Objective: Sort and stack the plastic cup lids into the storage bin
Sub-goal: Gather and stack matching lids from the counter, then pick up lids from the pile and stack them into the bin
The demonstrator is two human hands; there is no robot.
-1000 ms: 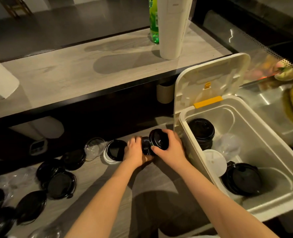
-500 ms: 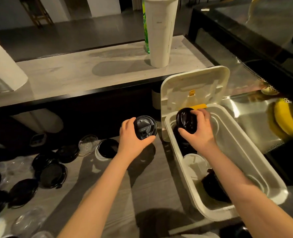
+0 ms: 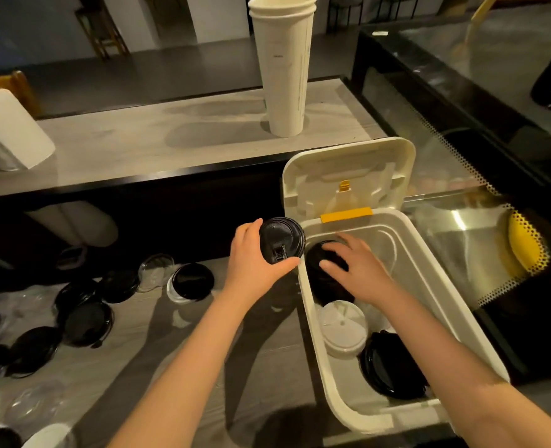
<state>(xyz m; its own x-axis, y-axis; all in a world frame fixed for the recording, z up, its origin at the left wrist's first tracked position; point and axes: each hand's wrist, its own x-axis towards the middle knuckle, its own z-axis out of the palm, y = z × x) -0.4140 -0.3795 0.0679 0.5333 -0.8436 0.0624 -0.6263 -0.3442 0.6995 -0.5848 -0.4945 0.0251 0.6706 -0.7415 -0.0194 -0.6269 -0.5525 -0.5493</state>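
My left hand (image 3: 251,263) grips a small black sip lid (image 3: 280,240) just left of the white storage bin's (image 3: 429,286) near-left corner. Inside the bin, my right hand (image 3: 355,270) rests with fingers spread on top of a stack of black lids (image 3: 319,257) at the far left corner. A white lid stack (image 3: 342,328) sits in the bin's middle and a large black lid (image 3: 390,370) lies toward me. Several black and clear lids (image 3: 86,318) are scattered on the counter to the left, one black lid in a white ring (image 3: 191,282) nearest.
The bin's lid (image 3: 348,176) stands open behind it with a yellow latch. A tall stack of white paper cups (image 3: 283,66) stands on the raised shelf, a paper roll (image 3: 5,130) at its left. Metal surface and a yellow object (image 3: 523,250) lie right.
My right hand has lowered its black lid onto the stack in the bin and spread its fingers over it. My left hand has carried its lid right, up to the bin's edge.
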